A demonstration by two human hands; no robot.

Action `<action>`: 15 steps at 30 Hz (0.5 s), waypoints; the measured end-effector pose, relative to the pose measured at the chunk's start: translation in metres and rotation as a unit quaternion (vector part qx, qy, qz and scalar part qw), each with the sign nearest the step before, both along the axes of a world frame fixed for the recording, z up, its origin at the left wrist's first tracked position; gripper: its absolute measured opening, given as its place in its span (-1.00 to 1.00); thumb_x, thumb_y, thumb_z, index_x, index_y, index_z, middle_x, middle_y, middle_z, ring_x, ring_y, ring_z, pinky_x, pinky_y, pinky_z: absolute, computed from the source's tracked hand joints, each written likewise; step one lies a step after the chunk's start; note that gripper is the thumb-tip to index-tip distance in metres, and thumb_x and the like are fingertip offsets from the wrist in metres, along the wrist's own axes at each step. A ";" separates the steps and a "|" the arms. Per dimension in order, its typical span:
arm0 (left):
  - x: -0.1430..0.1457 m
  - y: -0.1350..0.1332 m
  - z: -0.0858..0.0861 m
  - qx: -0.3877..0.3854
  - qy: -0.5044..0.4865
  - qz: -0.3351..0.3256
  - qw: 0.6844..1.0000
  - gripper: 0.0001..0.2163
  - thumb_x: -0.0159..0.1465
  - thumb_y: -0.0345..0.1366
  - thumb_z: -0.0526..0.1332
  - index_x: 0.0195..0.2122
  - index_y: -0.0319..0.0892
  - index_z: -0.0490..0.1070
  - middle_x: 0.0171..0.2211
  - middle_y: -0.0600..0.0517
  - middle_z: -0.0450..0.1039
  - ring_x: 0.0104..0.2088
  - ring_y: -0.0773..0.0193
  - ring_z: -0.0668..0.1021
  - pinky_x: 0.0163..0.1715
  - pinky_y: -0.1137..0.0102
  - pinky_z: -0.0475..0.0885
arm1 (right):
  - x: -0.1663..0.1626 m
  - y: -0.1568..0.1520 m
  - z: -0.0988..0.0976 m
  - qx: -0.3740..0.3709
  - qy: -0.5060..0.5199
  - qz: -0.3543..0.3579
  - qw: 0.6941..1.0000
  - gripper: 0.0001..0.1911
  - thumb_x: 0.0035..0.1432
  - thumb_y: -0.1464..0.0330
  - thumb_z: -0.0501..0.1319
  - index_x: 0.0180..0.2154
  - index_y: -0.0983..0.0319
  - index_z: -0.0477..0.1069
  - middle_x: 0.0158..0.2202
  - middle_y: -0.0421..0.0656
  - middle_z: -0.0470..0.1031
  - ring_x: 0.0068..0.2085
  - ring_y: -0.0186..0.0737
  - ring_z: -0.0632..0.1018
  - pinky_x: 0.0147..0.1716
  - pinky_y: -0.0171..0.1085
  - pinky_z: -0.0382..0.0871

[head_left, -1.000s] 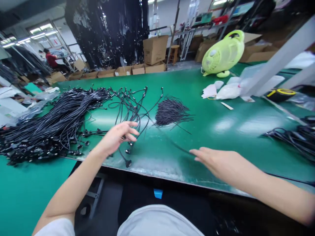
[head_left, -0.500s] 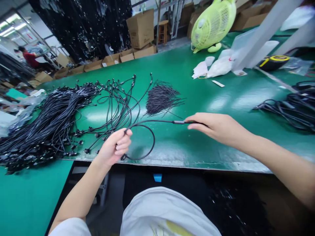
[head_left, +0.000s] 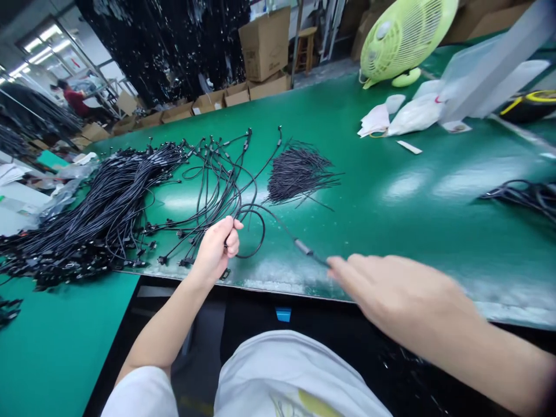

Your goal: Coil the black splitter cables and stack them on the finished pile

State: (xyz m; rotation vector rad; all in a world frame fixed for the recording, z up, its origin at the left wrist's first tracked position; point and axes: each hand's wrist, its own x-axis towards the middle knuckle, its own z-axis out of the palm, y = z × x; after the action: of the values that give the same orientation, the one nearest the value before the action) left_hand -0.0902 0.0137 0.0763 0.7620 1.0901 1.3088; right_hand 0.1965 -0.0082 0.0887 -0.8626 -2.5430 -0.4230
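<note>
My left hand (head_left: 217, 246) is closed around a black cable (head_left: 263, 229), which makes a loop to the right of the fist. One connector end pokes out below that fist, at the table edge. From the loop the cable runs right through a thick grey-black sleeve (head_left: 303, 247) to the fingertips of my right hand (head_left: 386, 289). That hand is smeared by motion, its fingers long and pressed together, with the far cable end hidden under them. Behind the hands lies a pile of short black ties (head_left: 297, 174). Several loose black cables (head_left: 217, 191) spread beyond my left hand.
A big heap of black cables (head_left: 117, 202) covers the left of the green table (head_left: 347, 202). At the back right stand a green fan (head_left: 403, 43), white bags (head_left: 419, 119) and a grey post (head_left: 499, 63). More black cables (head_left: 527, 194) lie at far right.
My right hand has come down and nearer to me, and the cable now slopes down to it with more slack. The loop is smaller. My left hand keeps its grip; the view has shifted.
</note>
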 end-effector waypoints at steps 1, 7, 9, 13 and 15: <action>-0.005 0.001 0.001 -0.011 -0.025 -0.001 1.000 -0.76 0.24 -0.16 0.28 -0.37 -0.28 0.43 -0.66 0.23 0.01 -0.71 0.55 0.15 -0.75 0.63 0.06 | 0.004 0.002 0.002 0.022 -0.001 -0.043 0.999 -0.73 0.30 0.39 0.03 -0.43 0.14 0.40 -0.59 -0.15 0.32 -0.55 -0.17 0.30 -0.50 -0.16 0.02; -0.009 -0.004 0.008 -0.023 -0.121 -0.017 0.992 -0.88 0.31 -0.35 0.17 -0.21 -0.28 0.44 -0.60 0.18 0.11 -0.65 0.54 0.24 -0.69 0.66 0.16 | -0.002 0.001 -0.013 -0.114 -0.007 0.096 0.989 -0.67 0.32 0.43 -0.03 -0.47 0.18 0.35 -0.57 -0.17 0.37 -0.56 -0.24 0.37 -0.48 -0.22 0.09; 0.007 -0.010 0.002 0.002 -0.019 -0.056 0.998 -0.84 0.29 -0.25 0.20 -0.22 -0.26 0.44 -0.55 0.12 0.27 -0.60 0.47 0.37 -0.62 0.59 0.27 | -0.017 0.002 -0.013 -0.169 -0.006 0.141 0.975 -0.67 0.34 0.41 -0.01 -0.47 0.21 0.35 -0.56 -0.20 0.38 -0.56 -0.28 0.37 -0.49 -0.25 0.09; 0.036 -0.027 -0.014 0.095 0.204 -0.151 0.962 -0.78 0.32 -0.13 0.15 -0.26 -0.18 0.42 -0.32 -0.03 0.48 -0.27 0.26 0.52 -0.21 0.39 0.40 | -0.040 0.026 0.000 -0.255 0.059 0.145 0.954 -0.71 0.34 0.31 0.05 -0.41 0.22 0.40 -0.48 -0.21 0.46 -0.48 -0.32 0.43 -0.48 -0.30 0.11; 0.041 -0.032 -0.018 0.125 0.255 -0.185 0.941 -0.82 0.32 -0.16 0.16 -0.23 -0.15 0.41 -0.35 0.01 0.46 -0.30 0.28 0.48 -0.21 0.39 0.36 | -0.047 0.042 0.001 -0.310 0.138 0.121 0.933 -0.76 0.29 0.28 0.11 -0.39 0.22 0.41 -0.45 -0.22 0.47 -0.44 -0.33 0.45 -0.44 -0.33 0.17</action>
State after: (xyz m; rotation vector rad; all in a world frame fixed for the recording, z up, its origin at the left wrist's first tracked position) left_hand -0.0493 -0.0183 0.0581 1.4818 1.1161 0.9530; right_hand 0.1491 0.0339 0.0894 -0.7222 -2.4823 0.5741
